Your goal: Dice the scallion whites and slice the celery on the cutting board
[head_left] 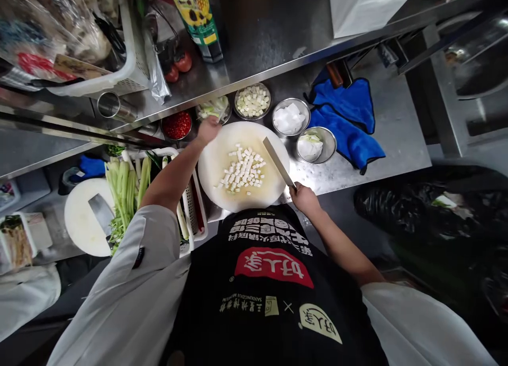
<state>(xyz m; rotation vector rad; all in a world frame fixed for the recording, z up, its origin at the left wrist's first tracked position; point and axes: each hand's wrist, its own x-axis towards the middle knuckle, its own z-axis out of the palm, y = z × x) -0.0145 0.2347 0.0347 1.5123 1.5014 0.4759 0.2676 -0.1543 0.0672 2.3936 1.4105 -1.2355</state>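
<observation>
A round white cutting board (214, 183) lies in front of me. Small white cubes (244, 170) are heaped loosely on its middle. My right hand (305, 198) is closed round the handle of a cleaver (279, 163), whose blade lies slanted over the board's right side. At the board's far left edge is my left hand (209, 129), its fingers curled beside a bowl of cut pale green vegetable (214, 108). Whatever those fingers pinch, if anything, is hidden. Behind the board stands a metal bowl of pale diced pieces (253, 101).
Two metal bowls with white contents (289, 117) (310, 146) stand right of the board, beside blue cloths (345, 122). Chopped red pepper (177, 125) fills a bowl at left. Celery (126, 183) and a second board (81, 212) with a cleaver lie further left. A steel shelf (270, 43) overhangs the back.
</observation>
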